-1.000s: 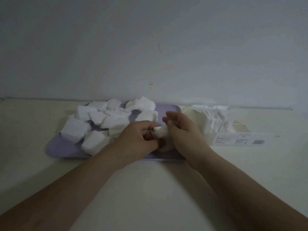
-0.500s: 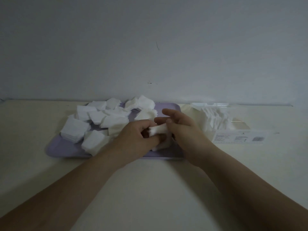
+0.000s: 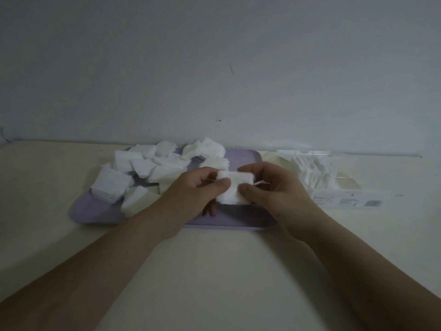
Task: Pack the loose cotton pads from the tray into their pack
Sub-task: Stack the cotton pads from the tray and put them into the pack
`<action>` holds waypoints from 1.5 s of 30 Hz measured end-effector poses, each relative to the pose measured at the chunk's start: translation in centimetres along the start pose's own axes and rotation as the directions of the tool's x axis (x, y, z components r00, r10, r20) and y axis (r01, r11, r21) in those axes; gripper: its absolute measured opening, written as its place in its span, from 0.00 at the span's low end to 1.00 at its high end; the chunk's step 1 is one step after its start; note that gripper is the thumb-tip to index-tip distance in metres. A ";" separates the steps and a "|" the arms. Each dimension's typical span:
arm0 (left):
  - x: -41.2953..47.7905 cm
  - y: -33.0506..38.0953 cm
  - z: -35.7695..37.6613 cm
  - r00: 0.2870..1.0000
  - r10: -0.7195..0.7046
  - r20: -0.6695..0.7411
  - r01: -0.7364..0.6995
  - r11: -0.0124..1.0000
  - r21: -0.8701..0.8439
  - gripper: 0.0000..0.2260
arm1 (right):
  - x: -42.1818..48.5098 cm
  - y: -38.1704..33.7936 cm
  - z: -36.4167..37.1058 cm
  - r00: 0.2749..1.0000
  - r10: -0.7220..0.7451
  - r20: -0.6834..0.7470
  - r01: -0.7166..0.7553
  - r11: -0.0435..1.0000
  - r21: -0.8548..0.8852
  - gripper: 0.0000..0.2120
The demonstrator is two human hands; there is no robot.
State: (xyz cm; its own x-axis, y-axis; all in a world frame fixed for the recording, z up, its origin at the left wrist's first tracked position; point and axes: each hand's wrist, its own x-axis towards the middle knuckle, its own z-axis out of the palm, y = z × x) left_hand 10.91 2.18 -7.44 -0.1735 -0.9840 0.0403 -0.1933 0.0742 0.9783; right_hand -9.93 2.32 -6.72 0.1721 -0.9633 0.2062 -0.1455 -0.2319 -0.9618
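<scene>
Count: one lavender rectangular plastic tray point(image 3: 100, 217), one clear plastic pack with a printed label point(image 3: 334, 187), two hands, and one small stack of white square cotton pads point(image 3: 235, 187) held in them. The loose white cotton pads point(image 3: 143, 168) on the tray lay in roughly a dozen overlapping clumps; individual pads couldn't be counted.

Left hand point(image 3: 191, 197) and right hand point(image 3: 281, 189) were together at centre frame, both pinching the small stack from either side, thumbs on its near face, above the right half of the tray.

Loose pads filled the tray's left and upper part, a few hanging over its left rim. The tray's right half was mostly bare. The pack lay on its side at centre right, just beside the tray's right end (whether it touched the tray wasn't clear), with pads already inside.

The cream table point(image 3: 214, 271) was open across the lower frame and between the forearms. The pale grey wall point(image 3: 214, 68) closed off the far edge right behind the tray and pack.

Versus half a second earlier: the stack had been lifted a bit and turned so its flat face showed to the camera. Tray, loose pads and pack hadn't moved.
</scene>
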 end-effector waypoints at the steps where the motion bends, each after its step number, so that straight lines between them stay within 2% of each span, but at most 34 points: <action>1: 0.0 0.1 -0.1 1.000 -0.011 0.005 0.011 1.000 -0.018 0.07 | 0.0 0.1 0.0 1.000 0.001 -0.019 -0.001 1.000 0.001 0.10; 4: -0.1 0.0 -0.2 1.000 -0.005 0.012 0.006 0.999 -0.051 0.07 | 0.1 0.2 0.4 0.996 0.015 -0.089 -0.014 1.000 0.017 0.15; 7: -0.1 -0.1 -0.1 1.000 0.026 -0.015 -0.027 0.995 -0.096 0.06 | 0.2 0.0 0.6 0.989 0.087 -0.119 -0.071 0.988 0.134 0.21; 9: -0.1 0.0 0.0 0.999 0.040 -0.026 -0.043 0.994 -0.104 0.07 | 0.0 -0.4 0.5 0.994 0.102 -0.043 -0.093 0.979 0.180 0.18; 13: -0.4 0.3 0.0 0.998 0.058 -0.023 -0.060 0.992 -0.108 0.08 | -0.3 -0.7 0.3 0.996 0.080 0.040 -0.084 0.990 0.115 0.10; 16: -0.7 0.5 0.2 0.997 0.063 -0.044 -0.066 0.994 -0.086 0.07 | -0.3 -1.0 0.4 0.996 0.089 0.000 -0.089 0.988 0.129 0.07; 19: -0.9 0.4 0.8 0.994 0.060 -0.091 -0.058 0.998 0.028 0.04 | -0.1 -1.6 0.1 0.988 0.058 -0.144 -0.043 0.994 0.104 0.09; 21: -1.1 0.3 1.1 0.991 0.079 -0.107 -0.066 0.991 0.120 0.04 | 0.2 -2.3 -0.8 0.968 0.013 -0.250 0.001 0.999 0.053 0.09; 23: -1.1 0.6 1.6 0.990 0.097 -0.105 -0.078 0.982 0.173 0.04 | 0.4 -3.3 -2.6 0.934 -0.055 -0.354 0.028 0.996 -0.081 0.06; 28: -0.3 1.5 3.1 0.982 0.152 -0.110 -0.112 0.946 0.305 0.05 | 0.5 -4.5 -7.6 0.847 -0.174 -0.502 -0.032 0.927 -0.374 0.04; 31: 0.3 2.6 5.2 0.974 0.226 -0.012 -0.195 0.863 0.466 0.07 | 0.3 -4.4 -10.8 0.815 -0.204 -0.543 -0.107 0.867 -0.486 0.06; 35: 2.2 3.9 9.0 0.909 0.408 0.084 -0.383 0.737 0.557 0.11 | 0.2 -3.1 -14.4 0.757 -0.155 -0.635 -0.233 0.844 -0.483 0.11; 40: 4.0 4.0 14.3 0.871 0.471 0.141 -0.453 0.658 0.601 0.17 | 0.6 -1.3 -15.8 0.760 -0.126 -0.638 -0.322 0.780 -0.537 0.10; 45: 4.9 2.9 16.3 0.850 0.494 0.183 -0.490 0.613 0.620 0.14 | 1.0 -0.5 -14.7 0.820 -0.049 -0.571 -0.417 0.632 -0.653 0.10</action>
State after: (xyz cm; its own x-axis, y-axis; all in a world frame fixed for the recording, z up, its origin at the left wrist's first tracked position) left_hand -6.22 0.23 -7.66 -0.4200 -0.7697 0.4807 -0.6322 0.6282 0.4536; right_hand -24.03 -0.48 -3.37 -0.4076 -0.8555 0.3192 -0.8004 0.1665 -0.5759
